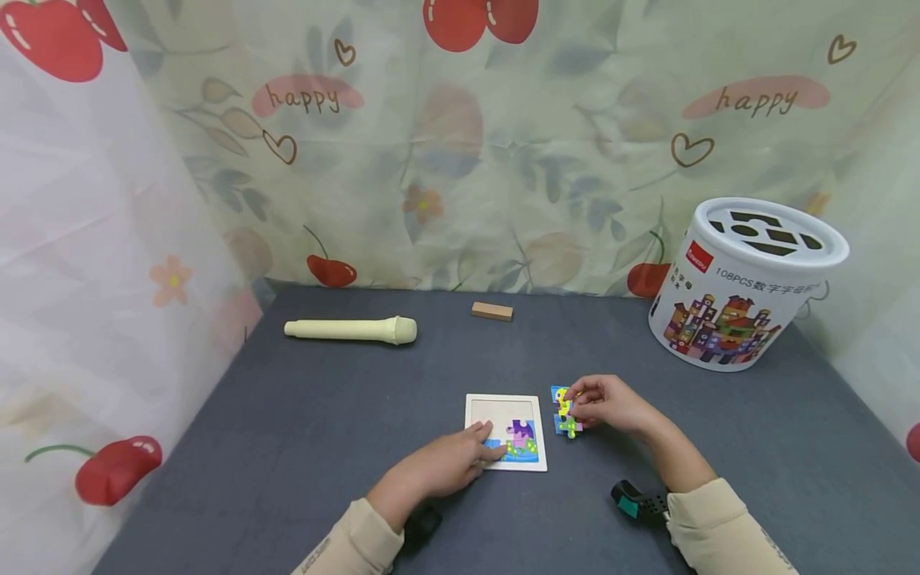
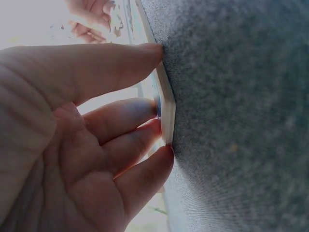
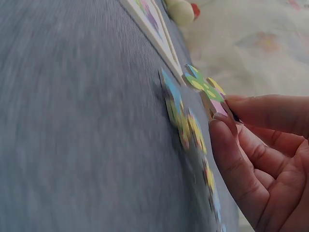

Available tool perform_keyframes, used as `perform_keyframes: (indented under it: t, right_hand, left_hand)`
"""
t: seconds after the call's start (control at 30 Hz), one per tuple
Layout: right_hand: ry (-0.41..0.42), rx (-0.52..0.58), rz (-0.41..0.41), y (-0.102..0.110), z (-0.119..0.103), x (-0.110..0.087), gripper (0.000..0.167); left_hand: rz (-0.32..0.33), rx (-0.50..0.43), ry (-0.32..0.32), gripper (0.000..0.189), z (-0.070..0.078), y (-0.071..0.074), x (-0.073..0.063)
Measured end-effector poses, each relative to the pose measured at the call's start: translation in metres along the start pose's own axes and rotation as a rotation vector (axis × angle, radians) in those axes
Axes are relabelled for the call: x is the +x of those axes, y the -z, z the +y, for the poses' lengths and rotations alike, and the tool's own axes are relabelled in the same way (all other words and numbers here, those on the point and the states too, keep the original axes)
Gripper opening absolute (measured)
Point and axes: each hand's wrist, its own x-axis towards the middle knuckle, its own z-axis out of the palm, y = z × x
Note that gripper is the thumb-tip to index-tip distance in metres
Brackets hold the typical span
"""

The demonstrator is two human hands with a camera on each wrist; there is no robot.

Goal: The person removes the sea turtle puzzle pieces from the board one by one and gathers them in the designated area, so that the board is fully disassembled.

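Observation:
A square wooden puzzle tray (image 1: 503, 407) lies on the table with several joined pieces (image 1: 521, 447) in its lower right part. My left hand (image 1: 453, 461) rests at the tray's lower left corner, fingers spread. In the left wrist view, the thumb and fingertips touch the tray's edge (image 2: 167, 113). Just right of the tray, my right hand (image 1: 607, 403) pinches a green, yellow-dotted puzzle piece (image 3: 207, 89) with a pink part between thumb and finger. Under and beside it lie several loose puzzle pieces (image 3: 197, 130), partly covered by the hand in the head view.
A cream toy microphone (image 1: 348, 330) lies at the back left. A small wooden block (image 1: 492, 311) lies at the back middle. The white bucket (image 1: 740, 287) with a shape-hole lid stands back right. A black strap device (image 1: 636, 503) is by the right wrist. Printed cloth hangs behind.

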Motion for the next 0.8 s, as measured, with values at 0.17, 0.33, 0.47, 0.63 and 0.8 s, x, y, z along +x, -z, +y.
perform_keyframes:
  t: [0.17,0.33,0.47,0.63,0.8]
  right_hand:
    - [-0.017,-0.007,0.01,0.012,0.008,-0.009,0.032]
    - [-0.04,0.014,0.025,0.021,0.016,-0.017,0.034]
    - [-0.06,0.023,0.034,0.026,0.022,-0.02,0.034]
    - [-0.07,0.027,0.043,0.026,0.025,-0.022,0.034]
    - [-0.072,0.031,0.062,0.023,0.024,-0.022,0.032]
  left_hand:
    - [0.002,-0.006,0.001,0.042,0.0,0.0,0.0]
    - [0.006,-0.004,-0.004,0.042,-0.001,0.0,-0.001]
    - [0.002,-0.009,-0.001,0.042,0.0,0.001,-0.001]
    - [-0.003,-0.009,0.002,0.042,0.001,0.001,-0.001]
    - [-0.003,-0.013,0.003,0.042,0.001,0.001,-0.001]
